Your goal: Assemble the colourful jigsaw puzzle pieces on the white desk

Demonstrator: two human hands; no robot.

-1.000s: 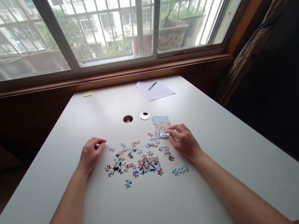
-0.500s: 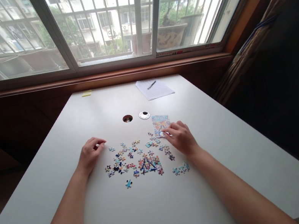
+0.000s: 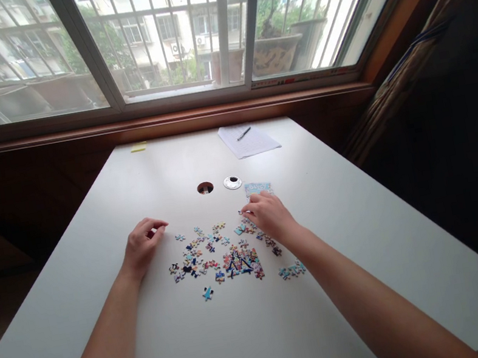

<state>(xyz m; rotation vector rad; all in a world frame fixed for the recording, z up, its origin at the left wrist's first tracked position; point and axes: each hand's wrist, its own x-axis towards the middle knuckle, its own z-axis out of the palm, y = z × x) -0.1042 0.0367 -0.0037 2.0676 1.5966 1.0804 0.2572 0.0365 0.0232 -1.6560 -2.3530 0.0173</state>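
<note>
My right hand [image 3: 269,214] reaches over the puzzle picture card [image 3: 258,187], covering its lower part. Its thumb and forefinger are closed on a small puzzle piece [image 3: 240,212], which is mostly hidden by the fingertips. On the left, my left hand [image 3: 143,242] rests on the table, loosely curled, with a small gap between thumb and forefinger and nothing held. Between the hands lie many loose puzzle pieces [image 3: 194,252]. A joined section of puzzle [image 3: 241,262] sits nearest the middle. A short joined strip [image 3: 291,270] lies below my right wrist.
The white table [image 3: 194,347] has a round cable hole [image 3: 205,188] with its metal cover [image 3: 233,182] beside it. Farther back are paper sheets [image 3: 249,143], a pen [image 3: 244,133] on them and yellow sticky notes [image 3: 138,147]. A barred window stands beyond.
My right hand has moved left and off the middle of the card, to a small piece beside it. My left hand has stayed in place. The view has shifted slightly.
</note>
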